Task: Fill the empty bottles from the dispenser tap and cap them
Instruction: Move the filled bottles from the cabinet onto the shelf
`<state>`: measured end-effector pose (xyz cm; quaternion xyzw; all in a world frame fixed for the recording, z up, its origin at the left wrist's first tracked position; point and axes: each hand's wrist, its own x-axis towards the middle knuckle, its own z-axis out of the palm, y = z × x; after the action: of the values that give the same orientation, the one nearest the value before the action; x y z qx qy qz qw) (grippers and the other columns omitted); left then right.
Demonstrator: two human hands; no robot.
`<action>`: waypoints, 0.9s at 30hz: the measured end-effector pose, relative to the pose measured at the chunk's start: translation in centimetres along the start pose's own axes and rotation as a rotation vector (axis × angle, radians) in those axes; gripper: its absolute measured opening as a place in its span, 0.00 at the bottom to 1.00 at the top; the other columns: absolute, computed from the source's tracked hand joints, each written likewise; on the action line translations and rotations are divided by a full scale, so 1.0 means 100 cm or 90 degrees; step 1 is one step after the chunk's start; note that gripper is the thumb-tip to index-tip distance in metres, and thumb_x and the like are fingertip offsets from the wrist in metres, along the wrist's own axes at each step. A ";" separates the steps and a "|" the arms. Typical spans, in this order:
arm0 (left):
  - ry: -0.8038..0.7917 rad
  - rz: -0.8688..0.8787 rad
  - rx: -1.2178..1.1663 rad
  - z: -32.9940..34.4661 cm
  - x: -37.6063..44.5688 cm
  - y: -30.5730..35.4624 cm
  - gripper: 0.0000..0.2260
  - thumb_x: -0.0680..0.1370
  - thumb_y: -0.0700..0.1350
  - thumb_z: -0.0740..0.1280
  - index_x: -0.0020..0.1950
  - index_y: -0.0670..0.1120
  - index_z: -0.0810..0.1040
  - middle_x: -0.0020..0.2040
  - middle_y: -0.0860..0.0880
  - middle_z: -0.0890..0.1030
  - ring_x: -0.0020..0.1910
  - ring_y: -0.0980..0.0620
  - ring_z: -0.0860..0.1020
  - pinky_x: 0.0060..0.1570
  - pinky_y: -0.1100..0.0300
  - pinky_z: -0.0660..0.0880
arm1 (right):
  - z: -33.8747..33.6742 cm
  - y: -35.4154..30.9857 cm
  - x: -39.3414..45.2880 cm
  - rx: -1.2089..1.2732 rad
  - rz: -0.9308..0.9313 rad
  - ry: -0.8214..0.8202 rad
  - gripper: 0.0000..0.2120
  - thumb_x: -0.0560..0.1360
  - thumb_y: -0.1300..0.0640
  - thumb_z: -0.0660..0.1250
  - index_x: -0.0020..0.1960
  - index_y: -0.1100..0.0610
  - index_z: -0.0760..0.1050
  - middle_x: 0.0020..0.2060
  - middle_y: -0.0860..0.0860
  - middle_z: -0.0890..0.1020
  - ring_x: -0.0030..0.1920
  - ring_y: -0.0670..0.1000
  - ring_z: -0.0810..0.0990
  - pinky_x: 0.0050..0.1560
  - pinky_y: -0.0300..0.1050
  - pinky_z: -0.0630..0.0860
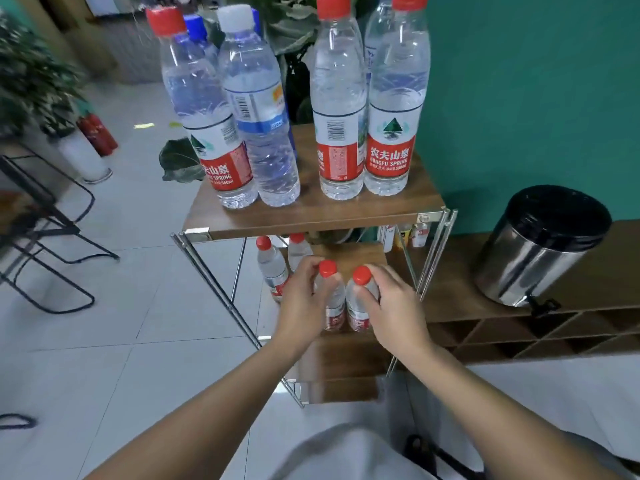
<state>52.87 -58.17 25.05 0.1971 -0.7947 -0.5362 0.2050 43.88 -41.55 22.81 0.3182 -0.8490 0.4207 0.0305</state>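
Two hands at frame centre: left hand [302,299] gripping one red-capped bottle [333,303], right hand [393,306] another [356,306], apparently on the lower shelf [346,351].

Bottles [341,109] on shelf [311,211]; dispenser [540,244] right.

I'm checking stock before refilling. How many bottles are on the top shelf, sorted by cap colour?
Red caps: 3
Blue caps: 1 in plain view; there may be another behind it
White cap: 1
Total: 5 counted for certain on the top shelf
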 end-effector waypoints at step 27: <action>-0.005 0.015 0.022 0.041 0.101 -0.045 0.12 0.85 0.46 0.74 0.68 0.49 0.80 0.60 0.57 0.85 0.60 0.61 0.82 0.64 0.67 0.75 | 0.035 0.040 0.089 0.080 0.111 0.022 0.09 0.87 0.59 0.69 0.67 0.55 0.81 0.62 0.50 0.86 0.64 0.51 0.84 0.66 0.43 0.75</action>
<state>42.63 -61.95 20.57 0.1893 -0.8069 -0.5208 0.2046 35.33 -46.96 20.60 0.2373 -0.8446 0.4797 -0.0120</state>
